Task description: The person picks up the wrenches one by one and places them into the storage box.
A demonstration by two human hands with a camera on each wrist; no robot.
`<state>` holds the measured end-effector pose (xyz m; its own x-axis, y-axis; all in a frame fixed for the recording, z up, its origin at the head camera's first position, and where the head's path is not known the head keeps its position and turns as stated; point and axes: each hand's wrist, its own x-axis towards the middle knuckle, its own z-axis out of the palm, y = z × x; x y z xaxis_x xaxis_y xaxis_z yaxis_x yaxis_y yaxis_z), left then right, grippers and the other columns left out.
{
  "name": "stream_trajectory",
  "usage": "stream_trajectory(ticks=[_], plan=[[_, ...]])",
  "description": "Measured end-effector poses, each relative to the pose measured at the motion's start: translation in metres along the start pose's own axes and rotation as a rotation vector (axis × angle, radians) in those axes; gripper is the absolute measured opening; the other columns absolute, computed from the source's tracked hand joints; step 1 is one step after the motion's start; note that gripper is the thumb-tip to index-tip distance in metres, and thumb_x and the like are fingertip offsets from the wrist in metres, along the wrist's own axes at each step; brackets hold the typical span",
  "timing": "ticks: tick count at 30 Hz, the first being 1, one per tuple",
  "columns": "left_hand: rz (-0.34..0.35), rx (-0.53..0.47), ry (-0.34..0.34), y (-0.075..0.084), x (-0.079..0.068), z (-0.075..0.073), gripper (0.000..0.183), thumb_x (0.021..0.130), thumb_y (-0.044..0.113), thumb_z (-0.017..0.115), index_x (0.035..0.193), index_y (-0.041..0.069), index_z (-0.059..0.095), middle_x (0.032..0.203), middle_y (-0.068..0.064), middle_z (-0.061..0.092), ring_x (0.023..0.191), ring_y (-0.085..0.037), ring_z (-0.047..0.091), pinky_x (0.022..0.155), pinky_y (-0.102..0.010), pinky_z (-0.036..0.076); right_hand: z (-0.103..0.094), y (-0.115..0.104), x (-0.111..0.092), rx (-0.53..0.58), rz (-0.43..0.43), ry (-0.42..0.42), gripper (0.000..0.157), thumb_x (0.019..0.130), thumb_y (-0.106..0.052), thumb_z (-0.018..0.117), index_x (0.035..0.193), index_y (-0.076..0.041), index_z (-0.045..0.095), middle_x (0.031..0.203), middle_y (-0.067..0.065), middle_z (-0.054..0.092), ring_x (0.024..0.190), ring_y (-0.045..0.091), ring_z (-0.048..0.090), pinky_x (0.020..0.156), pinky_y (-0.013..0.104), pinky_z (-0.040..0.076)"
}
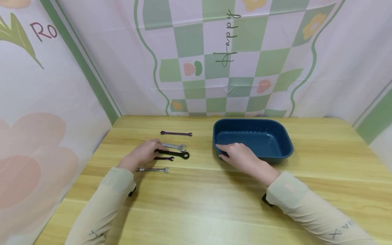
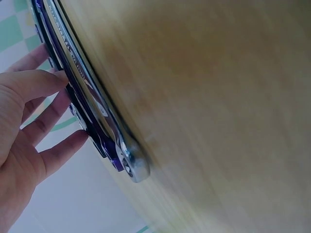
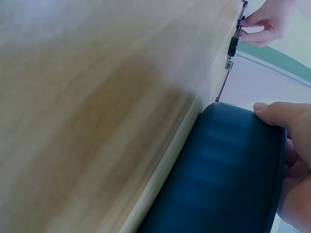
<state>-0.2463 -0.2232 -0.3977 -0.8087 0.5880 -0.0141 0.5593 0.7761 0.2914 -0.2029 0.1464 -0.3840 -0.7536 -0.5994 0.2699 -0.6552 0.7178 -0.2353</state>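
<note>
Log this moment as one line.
left hand: at black wrench, grip unclear | right hand: pinching blue basin's rim | basin: nothing seen inside | far purple wrench: on table

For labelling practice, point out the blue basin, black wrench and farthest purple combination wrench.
Blue basin (image 1: 254, 140), head view, inner floor.
Black wrench (image 1: 175, 153), head view, shaft.
Farthest purple combination wrench (image 1: 176, 133), head view, shaft.

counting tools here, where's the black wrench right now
In the head view, the black wrench is left of the blue basin, partly hidden by the left hand, between a silver wrench beyond it and a purple wrench nearer.
</note>
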Motion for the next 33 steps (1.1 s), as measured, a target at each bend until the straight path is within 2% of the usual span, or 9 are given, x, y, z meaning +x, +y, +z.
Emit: stream_trajectory(ticks=[7, 13, 20, 33], plan=[[0.006, 0.002, 0.006, -0.002, 0.000, 0.001, 0.039, 0.092, -0.011, 0.067, 0.125, 0.007, 0.074, 0.115, -0.011, 0.069, 0.108, -0.031, 0.066, 0.095, -0.044, 0.055, 0.004, -0.002, 0.002, 0.002, 0.010, 0.002, 0.037, 0.092, -0.007, 0.076, 0.127, 0.002, 0.070, 0.099, 0.019, 0.075, 0.045, 0.005, 0.044, 0.049, 0.022, 0.045], [0.002, 0.001, 0.004, -0.002, 0.001, 0.002, 0.039, 0.092, -0.011, 0.066, 0.125, 0.008, 0.074, 0.115, -0.011, 0.069, 0.110, -0.031, 0.065, 0.096, -0.045, 0.054, 0.005, -0.003, 0.003, 0.003, 0.012, 0.012, 0.036, 0.092, -0.007, 0.076, 0.127, 0.002, 0.071, 0.101, 0.020, 0.075, 0.046, 0.006, 0.046, 0.049, 0.023, 0.045], [-0.006, -0.001, 0.005, -0.002, 0.001, 0.002, 0.039, 0.092, -0.011, 0.066, 0.125, 0.008, 0.074, 0.116, -0.012, 0.069, 0.110, -0.032, 0.065, 0.096, -0.045, 0.054, 0.006, -0.005, 0.006, -0.005, 0.016, 0.010, 0.036, 0.092, -0.007, 0.076, 0.126, 0.002, 0.071, 0.100, 0.019, 0.075, 0.048, 0.007, 0.050, 0.050, 0.024, 0.048], [-0.018, 0.000, -0.003, 0.000, 0.000, 0.001, 0.039, 0.093, -0.011, 0.066, 0.126, 0.008, 0.074, 0.118, -0.013, 0.068, 0.113, -0.033, 0.064, 0.099, -0.046, 0.053, 0.009, -0.010, 0.011, 0.000, 0.027, -0.001, 0.038, 0.093, -0.009, 0.076, 0.129, 0.001, 0.070, 0.094, 0.017, 0.075, 0.043, 0.006, 0.040, 0.046, 0.022, 0.041]])
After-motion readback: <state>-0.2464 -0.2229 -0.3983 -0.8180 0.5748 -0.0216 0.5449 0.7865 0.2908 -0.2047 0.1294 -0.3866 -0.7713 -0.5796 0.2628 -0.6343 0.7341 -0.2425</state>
